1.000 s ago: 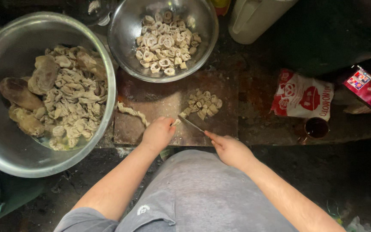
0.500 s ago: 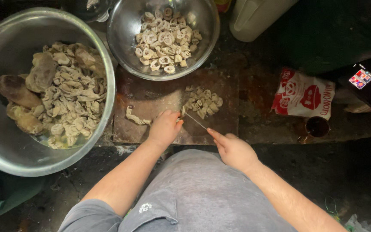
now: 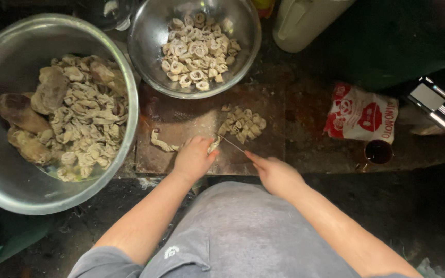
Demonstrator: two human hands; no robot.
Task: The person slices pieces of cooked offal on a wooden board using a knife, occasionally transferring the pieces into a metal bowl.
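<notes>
Two hands work on a dark cutting board point(image 3: 181, 121): the left hand point(image 3: 194, 158) presses closed fingers onto a pale, wrinkled strip of intestine point(image 3: 163, 144) lying across the board, while the right hand point(image 3: 274, 174) is curled tight around the handle of a thin knife point(image 3: 231, 144) whose blade meets the strip beside the left fingertips. Just beyond the blade sits a small heap of cut rings point(image 3: 243, 123). Well to the right lies a crumpled red-and-white packet point(image 3: 361, 116), beside a small dark cup point(image 3: 378, 152).
</notes>
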